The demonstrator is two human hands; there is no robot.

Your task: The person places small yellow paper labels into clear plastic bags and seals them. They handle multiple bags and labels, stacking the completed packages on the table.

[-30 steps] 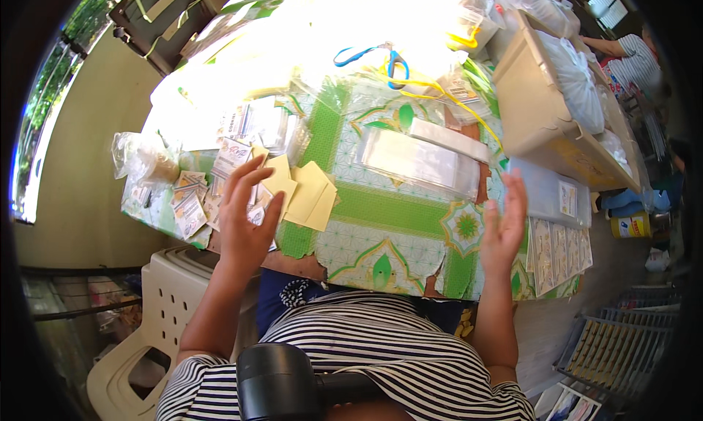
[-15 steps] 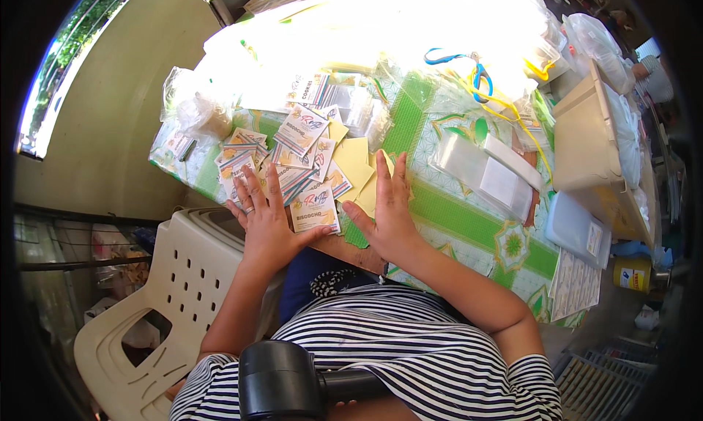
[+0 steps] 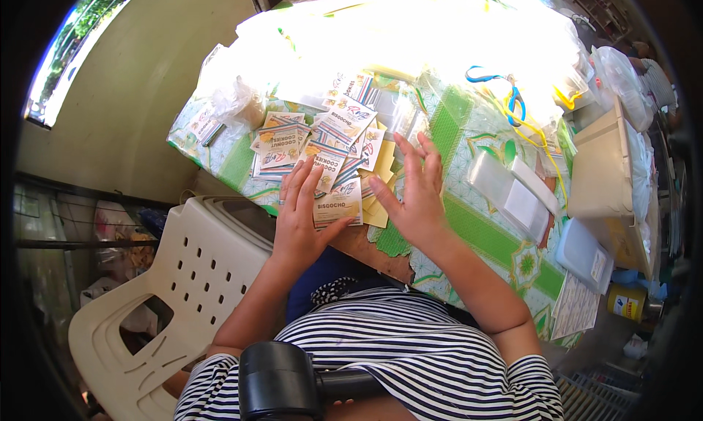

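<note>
Now that R hand (image 3: 419, 205) joins L hand (image 3: 296, 219) at card pile (image 3: 331, 148), we've both flanking it, fingers loosely spread, no pinch seen.

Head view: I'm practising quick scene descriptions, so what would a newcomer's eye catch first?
Probably the white glare washing out the far part of the table. Next, the overlapping printed cards near its front-left edge. The black-and-white striped shirt stands out at bottom centre.
</note>
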